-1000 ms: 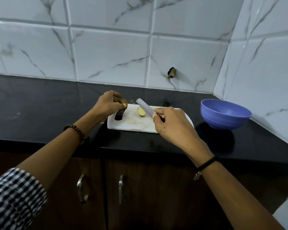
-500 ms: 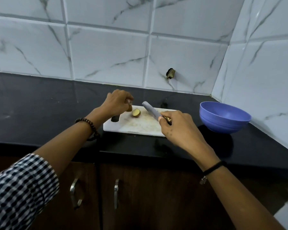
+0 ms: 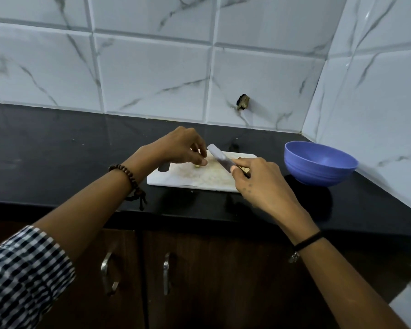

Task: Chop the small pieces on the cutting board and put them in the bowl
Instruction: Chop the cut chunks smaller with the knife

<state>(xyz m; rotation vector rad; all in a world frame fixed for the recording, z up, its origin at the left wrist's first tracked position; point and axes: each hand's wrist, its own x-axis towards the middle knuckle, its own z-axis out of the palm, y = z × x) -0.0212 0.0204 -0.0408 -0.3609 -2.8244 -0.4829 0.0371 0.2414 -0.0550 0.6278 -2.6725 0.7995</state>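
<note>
One view reaches my remote station: the head camera.

1. Left hand [image 3: 178,148]: I read its fingers as curled downward, pinching a small yellowish piece [image 3: 198,164] against the white cutting board [image 3: 176,179], near the board's far edge.
2. Right hand [image 3: 259,184]: it grips the knife [image 3: 220,157], with one fingertip resting on the blade. The blade slants over the board just right of the piece. I cannot tell whether its edge touches the board.
3. Blue bowl [image 3: 318,172]: it stands upright on the black counter [image 3: 57,162], near the board's right end and apart from it.
</note>
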